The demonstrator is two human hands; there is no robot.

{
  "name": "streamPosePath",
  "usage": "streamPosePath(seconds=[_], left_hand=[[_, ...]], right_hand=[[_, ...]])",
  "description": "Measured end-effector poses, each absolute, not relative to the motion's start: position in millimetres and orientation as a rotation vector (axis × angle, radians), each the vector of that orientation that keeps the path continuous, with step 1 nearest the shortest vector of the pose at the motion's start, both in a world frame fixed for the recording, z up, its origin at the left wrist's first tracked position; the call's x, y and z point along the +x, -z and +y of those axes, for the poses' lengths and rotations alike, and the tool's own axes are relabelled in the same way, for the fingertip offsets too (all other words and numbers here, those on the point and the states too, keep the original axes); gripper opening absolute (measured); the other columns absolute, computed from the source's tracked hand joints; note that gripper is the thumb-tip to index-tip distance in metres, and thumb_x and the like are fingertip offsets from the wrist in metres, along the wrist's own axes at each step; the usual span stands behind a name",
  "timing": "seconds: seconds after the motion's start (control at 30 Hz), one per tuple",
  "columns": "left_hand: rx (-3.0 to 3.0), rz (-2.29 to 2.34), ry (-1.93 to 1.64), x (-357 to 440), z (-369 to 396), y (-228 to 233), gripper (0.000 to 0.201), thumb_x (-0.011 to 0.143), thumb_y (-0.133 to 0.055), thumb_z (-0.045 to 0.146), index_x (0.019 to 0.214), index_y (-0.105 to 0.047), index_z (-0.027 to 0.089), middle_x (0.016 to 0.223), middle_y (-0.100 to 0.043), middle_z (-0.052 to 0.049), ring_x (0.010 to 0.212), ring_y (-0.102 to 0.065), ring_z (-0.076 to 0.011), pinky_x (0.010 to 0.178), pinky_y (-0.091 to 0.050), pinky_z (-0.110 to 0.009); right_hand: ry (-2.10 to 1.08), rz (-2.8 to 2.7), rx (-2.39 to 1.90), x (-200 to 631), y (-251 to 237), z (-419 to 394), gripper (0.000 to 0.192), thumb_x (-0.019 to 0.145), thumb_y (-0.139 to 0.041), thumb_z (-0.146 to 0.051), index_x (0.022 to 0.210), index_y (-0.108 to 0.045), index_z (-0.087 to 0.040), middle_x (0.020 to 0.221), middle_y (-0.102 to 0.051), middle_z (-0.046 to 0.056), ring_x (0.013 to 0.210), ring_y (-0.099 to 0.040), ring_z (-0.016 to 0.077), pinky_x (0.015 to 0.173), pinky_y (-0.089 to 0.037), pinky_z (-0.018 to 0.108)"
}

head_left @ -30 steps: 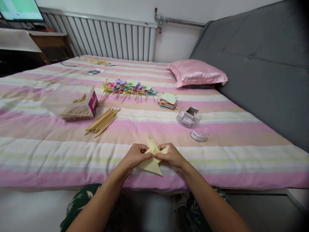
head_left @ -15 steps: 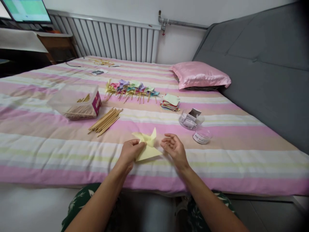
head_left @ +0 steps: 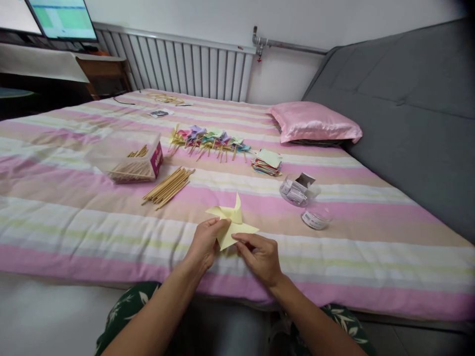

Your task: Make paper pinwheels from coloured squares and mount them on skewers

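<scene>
Head view: both hands meet over the near edge of a bed with a pink, cream and pale green striped cover. The left hand pinches the yellow paper pinwheel at its left side, fingers closed on the folded paper. The right hand has its thumb and forefinger closed on the pinwheel's lower right flap. The pinwheel sits just above the cover between the two hands, one pointed blade standing upright and another stretching out to the right.

Beyond the hands, to the left, a loose bundle of sticks lies on the cover, and just behind it stands a clear box with more sticks inside and a magenta label on its end. Further back a row of finished pinwheels in mixed colours lies across the bed, with a stack of papers just to its right. Right of the hands, a clear tub holds small white packets, and its lid lies near it on the cover. A pink pillow rests against a grey headboard. A white radiator runs along the far wall, and a monitor glows at upper left.
</scene>
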State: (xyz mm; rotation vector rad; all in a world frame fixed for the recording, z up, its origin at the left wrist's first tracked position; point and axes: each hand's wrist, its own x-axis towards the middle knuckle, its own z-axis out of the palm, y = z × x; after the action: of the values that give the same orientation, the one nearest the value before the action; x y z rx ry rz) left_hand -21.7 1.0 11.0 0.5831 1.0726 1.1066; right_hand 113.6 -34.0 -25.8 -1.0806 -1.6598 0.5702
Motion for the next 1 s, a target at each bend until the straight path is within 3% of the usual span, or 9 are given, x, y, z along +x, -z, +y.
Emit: streamPosePath(seconds=[0.17, 0.33, 0.53, 0.63, 1.0], left_hand=[[0.618, 1.028, -1.109, -19, -2, -11, 0.017, 0.059, -0.072, 0.024, 0.06, -0.059, 0.013, 0.054, -0.059, 0.001, 0.047, -0.05, -0.0093, 0.047, -0.037, -0.021], [0.657, 1.128, -1.166, -15, -4, -9, 0.026, 0.056, -0.073, 0.025, 0.051, -0.05, 0.015, 0.044, -0.046, 0.006, 0.041, -0.039, -0.0054, 0.042, -0.027, -0.019], [0.769, 1.176, -1.166, -11, -6, -6, 0.022, 0.06, -0.071, 0.03, 0.055, -0.057, 0.013, 0.048, -0.048, 0.004, 0.045, -0.041, -0.0067, 0.045, -0.028, -0.02], [0.81, 1.186, -1.158, -10, -7, -6, 0.023, 0.062, -0.07, 0.032, 0.056, -0.059, 0.013, 0.047, -0.047, 0.004, 0.045, -0.039, -0.0068, 0.045, -0.027, -0.02], [0.959, 1.176, -1.184, -11, -8, -1, 0.029, 0.064, -0.071, 0.035, 0.051, -0.057, 0.013, 0.047, -0.041, 0.006, 0.046, -0.032, -0.0058, 0.045, -0.023, -0.02]], right_hand=[[-0.751, -1.467, -1.129, 113, 22, -34, 0.01, 0.076, -0.066, -0.028, 0.082, -0.071, -0.022, 0.073, -0.071, 0.003, 0.054, -0.064, 0.0143, 0.053, -0.052, 0.025], [-0.93, -1.303, -1.21, 111, 15, -34, 0.016, 0.076, -0.065, -0.036, 0.075, -0.068, -0.02, 0.071, -0.068, 0.004, 0.054, -0.064, 0.0161, 0.051, -0.051, 0.027], [-0.761, -1.306, -1.289, 112, 12, -33, 0.02, 0.077, -0.063, -0.036, 0.069, -0.067, -0.018, 0.106, -0.063, 0.011, 0.079, -0.064, 0.0191, 0.054, -0.05, 0.025], [-0.714, -1.301, -1.31, 112, 13, -32, 0.018, 0.076, -0.063, -0.034, 0.069, -0.067, -0.018, 0.112, -0.059, 0.012, 0.085, -0.063, 0.0202, 0.051, -0.048, 0.024], [-0.656, -1.274, -1.337, 112, 13, -32, 0.019, 0.075, -0.063, -0.034, 0.066, -0.062, -0.017, 0.112, -0.057, 0.012, 0.063, -0.059, 0.0121, 0.049, -0.047, 0.024]])
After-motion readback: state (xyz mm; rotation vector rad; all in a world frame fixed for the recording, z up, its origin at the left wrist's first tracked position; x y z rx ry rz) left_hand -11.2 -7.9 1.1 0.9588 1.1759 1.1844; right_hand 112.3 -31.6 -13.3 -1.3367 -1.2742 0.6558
